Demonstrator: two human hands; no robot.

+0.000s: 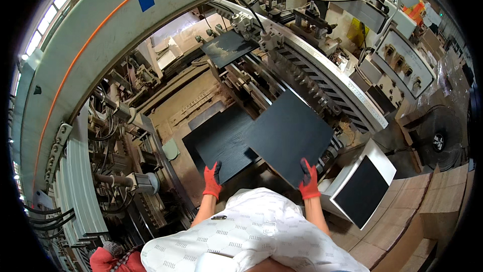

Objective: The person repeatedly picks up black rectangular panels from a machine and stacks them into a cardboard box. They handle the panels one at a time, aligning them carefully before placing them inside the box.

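Note:
Both of my hands wear red gloves with dark finger pads. My left hand (pixel 212 180) is closed on the near edge of a dark wood-grain panel (pixel 216 139), which lies low over the machine bed. Its thumb side shows; the other fingers are partly hidden. My right hand (pixel 308 179) grips the near right edge of a second dark panel (pixel 292 133), smooth and rectangular. This panel sits to the right, higher, and covers the right part of the first one. Farther off, a third dark panel (pixel 229 49) with a dusty patch rests on the machine rails.
A pale machine beam (pixel 95 46) with an orange hose arches overhead. A striped rail (pixel 322 76) runs along the right. On the right stand a white box with a black top (pixel 362 191) and stacked brown boards (pixel 402 211). Another person's red sleeve (pixel 118 261) shows at lower left.

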